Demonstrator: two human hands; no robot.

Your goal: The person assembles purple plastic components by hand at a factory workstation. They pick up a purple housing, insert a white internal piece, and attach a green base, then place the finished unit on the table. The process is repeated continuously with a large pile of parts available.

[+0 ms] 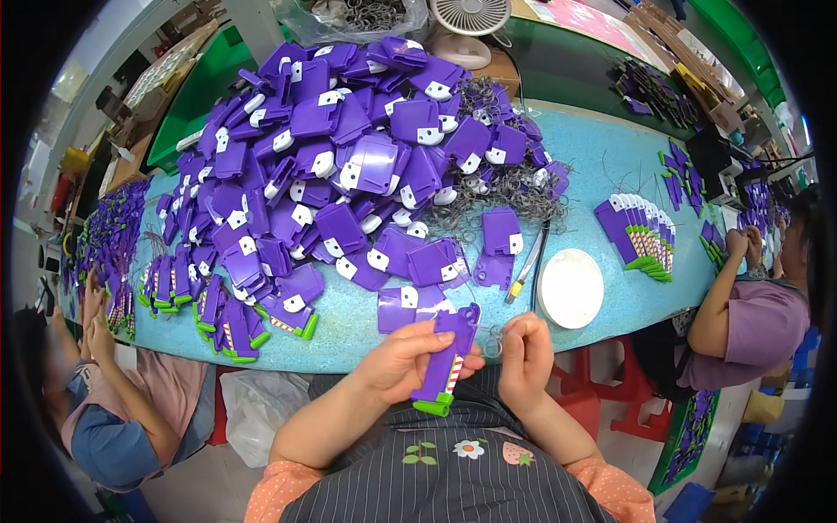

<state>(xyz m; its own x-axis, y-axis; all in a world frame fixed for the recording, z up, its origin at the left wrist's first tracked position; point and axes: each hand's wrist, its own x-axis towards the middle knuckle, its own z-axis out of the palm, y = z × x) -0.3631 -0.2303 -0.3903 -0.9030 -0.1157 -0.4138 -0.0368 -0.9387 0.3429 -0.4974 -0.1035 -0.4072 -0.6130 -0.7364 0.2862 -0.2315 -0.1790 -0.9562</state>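
My left hand [414,359] grips a purple plastic part [446,353] with a bright green end and a red-and-white striped edge, holding it tilted over the table's near edge. Just to its right, my right hand [526,362] is closed in a pinch at a thin grey coiled wire [493,342]. The wire's exact hold between the fingertips is hard to see. Beyond my hands lie loose purple-and-white shells [434,264] and a flat purple piece [500,231]. Beside that piece rests a utility knife [521,277] with a yellow part.
A big heap of purple-and-white shells [314,122] covers the left and middle. Tangled grey wires [514,205] lie at its right, near a white round dish [571,288]. Striped, green-ended parts [641,235] are fanned out farther right. Co-workers sit at both sides; a fan [471,17] stands behind.
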